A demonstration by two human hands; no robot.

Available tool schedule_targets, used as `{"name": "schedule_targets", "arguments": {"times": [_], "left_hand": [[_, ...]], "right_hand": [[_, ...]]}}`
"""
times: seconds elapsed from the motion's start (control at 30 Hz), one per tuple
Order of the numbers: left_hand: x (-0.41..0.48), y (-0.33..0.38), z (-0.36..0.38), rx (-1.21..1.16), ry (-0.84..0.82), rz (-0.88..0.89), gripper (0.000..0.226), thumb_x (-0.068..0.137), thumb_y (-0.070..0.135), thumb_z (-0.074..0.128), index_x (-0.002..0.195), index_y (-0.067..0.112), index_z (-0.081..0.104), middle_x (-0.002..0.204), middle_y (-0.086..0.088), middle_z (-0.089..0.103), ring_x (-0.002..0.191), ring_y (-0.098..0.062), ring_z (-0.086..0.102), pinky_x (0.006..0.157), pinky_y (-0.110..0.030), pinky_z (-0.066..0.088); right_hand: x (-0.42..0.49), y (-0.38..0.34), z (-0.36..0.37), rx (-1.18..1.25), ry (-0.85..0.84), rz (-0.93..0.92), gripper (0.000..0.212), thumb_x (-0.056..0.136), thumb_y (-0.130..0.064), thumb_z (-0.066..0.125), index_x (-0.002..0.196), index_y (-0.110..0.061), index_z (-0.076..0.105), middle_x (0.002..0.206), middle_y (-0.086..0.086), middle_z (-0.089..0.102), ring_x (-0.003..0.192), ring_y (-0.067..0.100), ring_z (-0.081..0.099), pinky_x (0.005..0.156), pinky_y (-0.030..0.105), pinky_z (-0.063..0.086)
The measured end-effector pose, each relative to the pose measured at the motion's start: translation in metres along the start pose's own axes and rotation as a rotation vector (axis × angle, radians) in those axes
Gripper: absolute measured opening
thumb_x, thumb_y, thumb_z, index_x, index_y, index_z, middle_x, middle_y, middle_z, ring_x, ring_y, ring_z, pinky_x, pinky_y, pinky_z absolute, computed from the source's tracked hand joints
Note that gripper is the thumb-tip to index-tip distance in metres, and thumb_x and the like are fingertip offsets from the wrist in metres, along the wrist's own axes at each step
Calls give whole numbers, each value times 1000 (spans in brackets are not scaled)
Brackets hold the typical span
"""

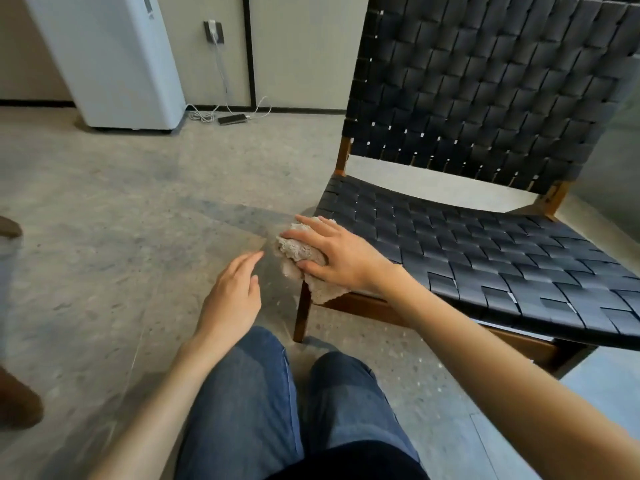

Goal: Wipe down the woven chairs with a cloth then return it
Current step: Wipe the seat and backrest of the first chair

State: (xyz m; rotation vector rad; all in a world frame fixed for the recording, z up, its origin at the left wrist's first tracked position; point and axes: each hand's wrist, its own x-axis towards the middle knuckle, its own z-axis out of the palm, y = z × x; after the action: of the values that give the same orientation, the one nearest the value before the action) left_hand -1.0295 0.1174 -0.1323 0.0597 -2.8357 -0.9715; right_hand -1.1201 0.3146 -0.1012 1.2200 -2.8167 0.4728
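Two knees point(249, 393) in blue denim fill the nearest part of the view, and we look down past them to a speckled grey floor point(121, 220). Just beyond the knees we see the left hand point(232, 299), held over the floor with its fingers straight and close together; it holds nothing and touches nothing.

To its right, and apart from it, the right hand point(332, 254) rests on the cloth point(298, 251), a pale beige rag bunched at the front left corner of the seat point(485, 251). We note that the thumb and forefinger clamp the bunch between them, while the other fingers lie spread and nearly flat across it. One loose flap of the cloth hangs over the seat's wooden rail, beside the front leg point(302, 313), which stands on the floor directly before the knees.

The seat is woven of dark, flat straps and stretches away to the right. Behind it rises the backrest point(485, 81), woven in the same manner and carried on brown wooden posts; a gap separates it from the seat.

At the left edge we see blurred brown shapes point(17, 400) that we cannot identify.

Farthest off, a tall white appliance point(114, 57) stands against the wall. Near its foot a dark phone point(231, 118) lies on the floor, joined by a white cable point(221, 64) to a wall socket point(213, 31).
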Motion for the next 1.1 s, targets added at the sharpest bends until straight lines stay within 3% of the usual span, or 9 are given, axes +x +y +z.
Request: {"name": "schedule_targets", "arguments": {"times": [0.13, 0.23, 0.33, 0.5, 0.7, 0.83, 0.93, 1.1], "left_hand": [[1, -1, -1, -22, 17, -16, 46, 100, 10, 35, 145, 18, 36, 150, 3, 34, 137, -13, 31, 102, -18, 21], [2, 2, -2, -25, 21, -28, 46, 100, 10, 34, 145, 19, 35, 151, 3, 33, 137, -14, 31, 104, -21, 24], [4, 4, -6, -23, 15, -30, 46, 100, 9, 34, 145, 18, 34, 151, 2, 32, 138, -15, 30, 105, -23, 25], [8, 12, -13, -36, 58, -35, 45, 100, 8, 34, 144, 17, 35, 151, 1, 31, 138, -16, 31, 103, -21, 25], [18, 35, -2, -57, 69, 47, 46, 99, 7, 35, 145, 16, 33, 153, 0, 27, 140, -15, 26, 102, -19, 20], [26, 66, 21, -57, 35, 153, 47, 99, 7, 36, 145, 15, 32, 156, -1, 21, 145, -15, 13, 108, -22, 15], [31, 100, 47, -33, -88, 254, 47, 101, 12, 33, 147, 14, 28, 158, -1, 15, 146, -15, 2, 112, -23, 6], [34, 161, 100, 74, -286, 452, 49, 103, 25, 31, 150, 18, 21, 159, -2, 11, 147, -18, -1, 116, -32, -2]], "right_hand": [[4, -3, 26, -379, 89, 8, 52, 87, -57, 55, 133, -35, 43, 136, 9, 46, 119, 37, 45, 89, 53, 48], [9, -9, 46, -474, 239, 107, 50, 80, -48, 68, 117, -24, 46, 111, 15, 56, 95, 37, 53, 71, 48, 52], [8, -13, 54, -479, 370, 142, 46, 73, -46, 75, 106, -18, 59, 103, 14, 60, 88, 35, 57, 64, 42, 53], [13, -20, 54, -283, 547, 197, 38, 87, -50, 52, 95, -15, 64, 92, 3, 64, 82, 23, 57, 68, 35, 47], [-23, -2, 46, -312, 452, 152, 53, 95, -57, 39, 127, -17, 55, 117, 6, 59, 102, 25, 55, 84, 38, 47], [-78, 26, 33, -390, 379, 253, 54, 93, -54, 46, 133, -18, 50, 123, 7, 57, 109, 26, 55, 89, 41, 49], [-130, 52, 20, -402, 337, 335, 57, 90, -58, 50, 133, -20, 51, 126, 3, 56, 114, 23, 53, 93, 39, 47], [-217, 90, -6, -448, 297, 493, 62, 83, -62, 60, 130, -22, 53, 124, 0, 57, 114, 22, 52, 95, 39, 46]]}}
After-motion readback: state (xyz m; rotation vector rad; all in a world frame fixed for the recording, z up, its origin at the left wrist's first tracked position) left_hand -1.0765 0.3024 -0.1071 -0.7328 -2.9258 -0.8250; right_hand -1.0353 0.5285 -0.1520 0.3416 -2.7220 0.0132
